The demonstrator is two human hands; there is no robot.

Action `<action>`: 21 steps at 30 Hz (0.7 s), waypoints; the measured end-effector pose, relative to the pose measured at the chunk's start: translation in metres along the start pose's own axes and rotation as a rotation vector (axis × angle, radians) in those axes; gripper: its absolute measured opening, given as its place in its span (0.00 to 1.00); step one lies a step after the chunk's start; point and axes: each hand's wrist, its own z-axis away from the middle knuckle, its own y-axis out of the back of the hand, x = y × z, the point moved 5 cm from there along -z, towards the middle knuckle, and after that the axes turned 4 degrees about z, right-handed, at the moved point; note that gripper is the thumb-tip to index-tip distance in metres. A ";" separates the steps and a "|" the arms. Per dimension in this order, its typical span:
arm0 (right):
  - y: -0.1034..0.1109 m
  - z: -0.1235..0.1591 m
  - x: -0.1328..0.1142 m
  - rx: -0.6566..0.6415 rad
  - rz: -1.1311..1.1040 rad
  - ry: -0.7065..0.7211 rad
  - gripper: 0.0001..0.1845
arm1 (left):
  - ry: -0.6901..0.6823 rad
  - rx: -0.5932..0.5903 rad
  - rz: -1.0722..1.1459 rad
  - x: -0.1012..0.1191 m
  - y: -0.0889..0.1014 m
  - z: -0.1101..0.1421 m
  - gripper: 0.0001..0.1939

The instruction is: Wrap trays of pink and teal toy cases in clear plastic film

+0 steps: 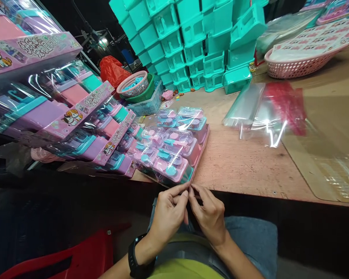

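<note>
A display tray of small pink, purple and teal plastic toy boxes (174,149), covered in clear film, sits at the table's front edge. At its near corner, the fingertips of my left hand (169,211) and my right hand (208,211) meet in a pinch. Both thumbs press against the index fingers. Whatever lies between the fingertips, possibly an edge of the film, is too small to make out. A black watch is on my left wrist.
Stacked wrapped display trays (84,116) rise at the left. Teal bins (192,46) are piled behind, beside small baskets (133,83). Clear plastic bags (247,104) and a pink basket (299,68) holding printed sheets lie right. A red chair (87,255) stands lower left.
</note>
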 end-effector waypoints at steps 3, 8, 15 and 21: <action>0.001 0.001 0.001 0.013 0.043 0.049 0.11 | 0.020 -0.027 0.020 -0.003 0.000 0.001 0.33; 0.003 -0.001 0.004 -0.020 0.142 0.161 0.11 | -0.189 0.091 -0.213 -0.009 0.009 0.000 0.20; 0.019 -0.010 0.006 -0.069 0.294 0.329 0.09 | -0.406 0.211 -0.452 -0.018 0.015 -0.002 0.10; 0.019 -0.016 0.001 -0.178 0.391 0.400 0.17 | -0.415 0.219 -0.480 -0.022 0.017 -0.002 0.10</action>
